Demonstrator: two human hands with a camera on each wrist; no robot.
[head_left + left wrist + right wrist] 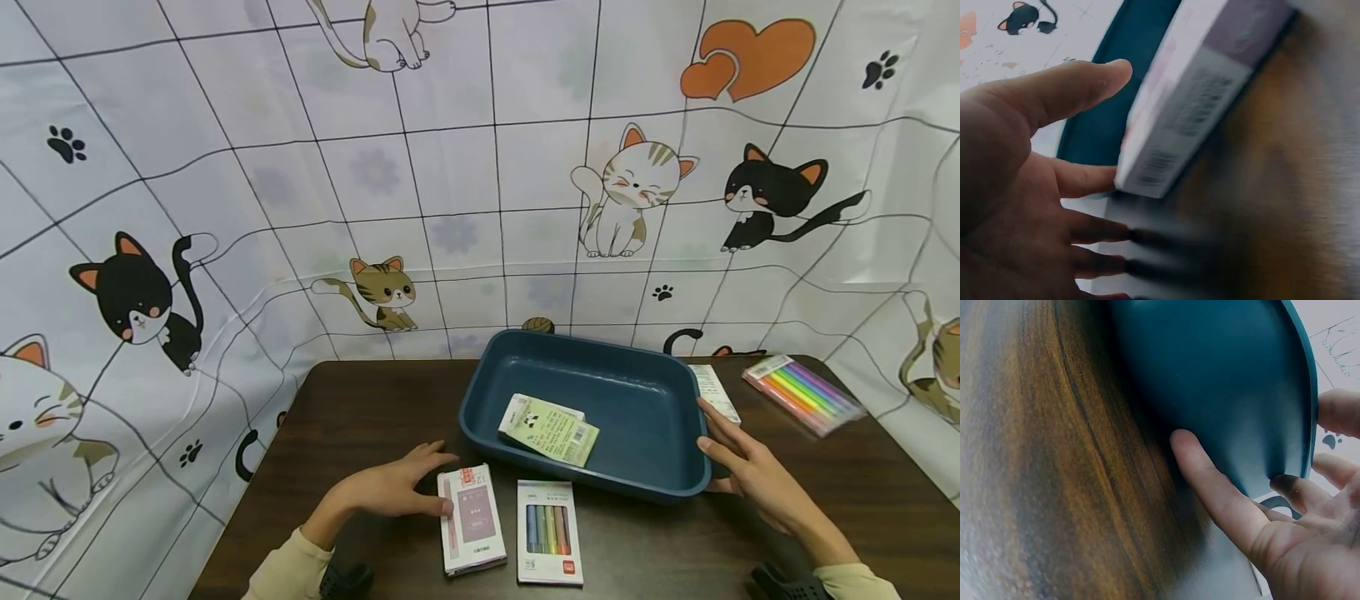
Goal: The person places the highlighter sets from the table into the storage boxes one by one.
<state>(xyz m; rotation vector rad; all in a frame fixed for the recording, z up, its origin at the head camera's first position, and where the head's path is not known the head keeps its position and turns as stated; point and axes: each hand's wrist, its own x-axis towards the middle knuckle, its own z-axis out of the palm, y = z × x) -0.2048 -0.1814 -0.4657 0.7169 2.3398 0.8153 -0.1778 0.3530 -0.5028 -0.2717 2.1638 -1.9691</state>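
My left hand is at the left side of a white and purple box, thumb overlapping its edge in the head view. The left wrist view shows spread fingers and a fingertip right at the corner of the box. To its right lies a flat pack of colored pens. Behind both stands a dark blue plastic bin, holding green and white packets. My right hand rests against the bin's right end, its fingers extended along the outer wall.
A pack of rainbow-colored pens or markers lies at the table's back right. A white card or pack sits partly hidden behind the bin's right end. A cat-printed sheet hangs behind the dark wooden table.
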